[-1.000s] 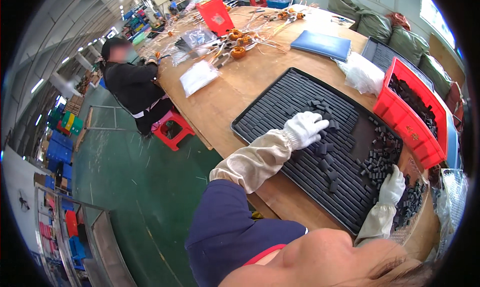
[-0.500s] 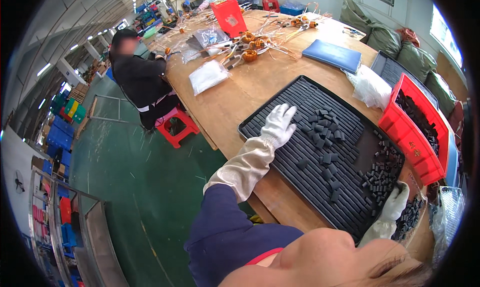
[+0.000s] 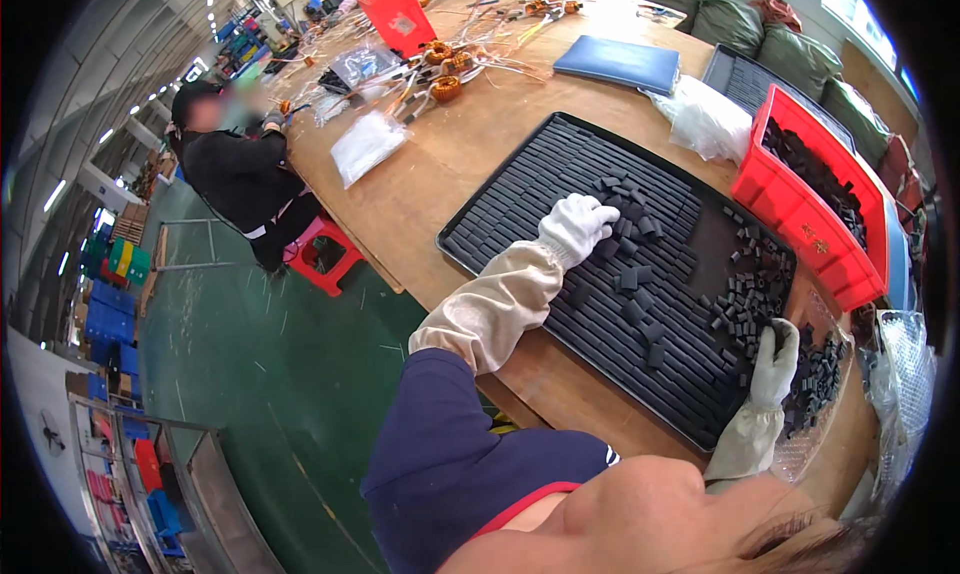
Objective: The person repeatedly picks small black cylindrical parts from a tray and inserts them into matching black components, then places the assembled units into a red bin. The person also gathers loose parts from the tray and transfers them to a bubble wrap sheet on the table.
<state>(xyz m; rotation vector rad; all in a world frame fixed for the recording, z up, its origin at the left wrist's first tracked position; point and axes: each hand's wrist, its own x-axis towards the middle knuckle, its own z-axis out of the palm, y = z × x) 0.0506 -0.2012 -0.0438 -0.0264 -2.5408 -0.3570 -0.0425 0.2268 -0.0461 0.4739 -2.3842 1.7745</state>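
A large black tray point(image 3: 545, 124) lies on the table, lined with rows of short black tubes point(image 3: 575, 149). My left hand point(image 3: 578, 227), in a white glove and pale sleeve cover, rests over the rows with its fingers curled in against a heap of loose black tubes point(image 3: 630, 224). Whatever its fingertips hold is hidden. At the tray's near right edge, my gloved right hand point(image 3: 774, 364) has thumb and fingers closed about the rim. Small loose black pieces point(image 3: 745, 299) lie in the tray beside it.
A red bin point(image 3: 815, 229) of black tubes stands right of the tray, near more black pieces point(image 3: 815, 384) on clear plastic. Beyond are a blue folder point(image 3: 618, 62), white bags, copper-wound coils point(image 3: 445, 89) and wires. A co-worker point(image 3: 235, 164) sits on a red stool point(image 3: 325, 259) to the left.
My left hand has gone from spread flat on the rows to curled at the heap, moving right across the tray. My right hand stays at the rim. The whole view has shifted.
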